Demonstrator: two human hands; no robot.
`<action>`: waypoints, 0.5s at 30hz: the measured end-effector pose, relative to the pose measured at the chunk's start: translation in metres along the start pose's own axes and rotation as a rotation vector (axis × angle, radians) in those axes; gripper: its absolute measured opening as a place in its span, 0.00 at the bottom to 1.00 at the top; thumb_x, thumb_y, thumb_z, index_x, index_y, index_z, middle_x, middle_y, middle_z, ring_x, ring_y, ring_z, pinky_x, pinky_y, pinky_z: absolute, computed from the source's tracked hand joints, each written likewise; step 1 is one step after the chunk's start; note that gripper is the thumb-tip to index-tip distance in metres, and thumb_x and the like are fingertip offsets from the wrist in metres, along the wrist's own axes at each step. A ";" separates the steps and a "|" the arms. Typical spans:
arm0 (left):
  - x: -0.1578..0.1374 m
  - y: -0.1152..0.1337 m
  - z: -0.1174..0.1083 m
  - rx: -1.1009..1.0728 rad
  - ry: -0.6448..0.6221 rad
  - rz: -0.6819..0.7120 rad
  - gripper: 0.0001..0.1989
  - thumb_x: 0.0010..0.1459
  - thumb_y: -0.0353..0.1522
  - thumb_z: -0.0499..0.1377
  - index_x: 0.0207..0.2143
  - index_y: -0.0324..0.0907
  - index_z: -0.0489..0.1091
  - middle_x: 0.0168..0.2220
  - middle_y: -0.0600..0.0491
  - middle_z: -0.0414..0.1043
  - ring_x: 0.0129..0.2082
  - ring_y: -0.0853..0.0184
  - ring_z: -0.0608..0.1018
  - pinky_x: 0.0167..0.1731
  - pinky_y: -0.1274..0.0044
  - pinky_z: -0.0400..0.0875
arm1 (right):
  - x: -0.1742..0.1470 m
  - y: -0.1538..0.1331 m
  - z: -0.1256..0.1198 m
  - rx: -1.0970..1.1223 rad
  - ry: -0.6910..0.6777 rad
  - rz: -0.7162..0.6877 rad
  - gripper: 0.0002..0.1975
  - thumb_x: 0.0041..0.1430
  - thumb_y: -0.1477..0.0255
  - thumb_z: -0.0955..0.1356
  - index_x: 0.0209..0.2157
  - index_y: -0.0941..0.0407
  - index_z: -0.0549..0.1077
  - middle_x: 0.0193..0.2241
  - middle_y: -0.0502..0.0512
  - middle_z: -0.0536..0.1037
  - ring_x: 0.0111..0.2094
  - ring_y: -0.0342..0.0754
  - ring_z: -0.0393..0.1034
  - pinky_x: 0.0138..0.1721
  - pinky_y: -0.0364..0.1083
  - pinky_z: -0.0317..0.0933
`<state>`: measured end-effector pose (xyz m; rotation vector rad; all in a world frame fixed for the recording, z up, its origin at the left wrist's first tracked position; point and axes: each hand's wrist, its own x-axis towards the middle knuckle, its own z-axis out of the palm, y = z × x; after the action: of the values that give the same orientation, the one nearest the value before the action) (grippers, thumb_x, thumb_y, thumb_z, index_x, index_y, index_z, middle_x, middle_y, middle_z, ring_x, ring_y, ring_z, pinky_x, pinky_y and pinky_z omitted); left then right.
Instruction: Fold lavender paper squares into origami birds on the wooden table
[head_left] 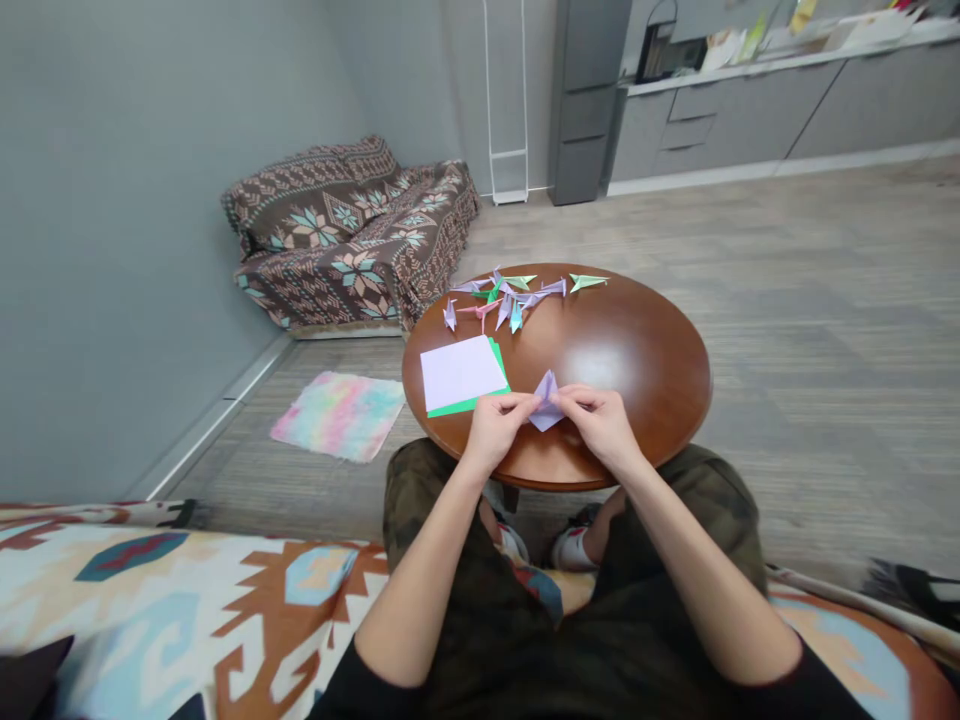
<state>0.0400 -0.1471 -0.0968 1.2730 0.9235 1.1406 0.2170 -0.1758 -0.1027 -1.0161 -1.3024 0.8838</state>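
Note:
A partly folded piece of lilac origami paper [547,411] is held above the near side of the round brown table [645,380]. My left hand [498,424] pinches its left side between thumb and fingertips. On the right side, my right hand [600,418] pinches the same paper, fingers closed. Its top comes to a point and its lower part fans out in a diamond shape. Left of my hands lies a stack of square paper [463,372], lilac on top with green sheets showing beneath. Fingertips cover the paper's side corners.
Several folded paper cranes [504,298] in lilac, green, pink and blue lie at the table's far left. A pale green crane [588,282] is apart from them. A covered sofa [352,235], a pastel rug [339,415] and grey kitchen cabinets [750,115] stand around.

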 end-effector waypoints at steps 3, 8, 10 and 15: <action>-0.001 0.003 -0.001 -0.001 -0.018 0.016 0.15 0.46 0.37 0.75 0.34 0.37 0.82 0.40 0.47 0.84 0.39 0.59 0.84 0.48 0.68 0.78 | -0.001 0.001 0.003 0.041 -0.017 0.027 0.12 0.53 0.61 0.79 0.33 0.54 0.83 0.37 0.57 0.84 0.38 0.54 0.79 0.42 0.51 0.72; 0.000 -0.001 -0.002 -0.038 -0.033 0.033 0.21 0.46 0.36 0.75 0.41 0.39 0.76 0.41 0.47 0.82 0.41 0.60 0.84 0.45 0.70 0.79 | 0.001 0.013 0.002 0.074 -0.020 0.078 0.15 0.54 0.61 0.78 0.39 0.55 0.80 0.31 0.55 0.84 0.34 0.53 0.79 0.39 0.51 0.74; 0.003 -0.002 -0.002 -0.041 -0.025 0.055 0.25 0.47 0.35 0.75 0.46 0.41 0.73 0.42 0.48 0.81 0.41 0.62 0.84 0.45 0.71 0.78 | 0.003 0.019 -0.001 0.070 0.008 0.057 0.17 0.54 0.62 0.79 0.41 0.56 0.78 0.35 0.55 0.83 0.37 0.52 0.79 0.43 0.51 0.74; 0.028 0.003 -0.001 0.052 -0.097 0.118 0.15 0.53 0.38 0.72 0.38 0.38 0.77 0.37 0.47 0.82 0.38 0.62 0.83 0.45 0.70 0.77 | 0.028 0.029 -0.006 0.017 -0.036 0.037 0.17 0.69 0.65 0.70 0.55 0.58 0.74 0.51 0.59 0.78 0.46 0.52 0.77 0.46 0.55 0.74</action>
<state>0.0445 -0.1197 -0.0915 1.4284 0.8199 1.1420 0.2267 -0.1409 -0.1205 -1.0177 -1.3073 0.9434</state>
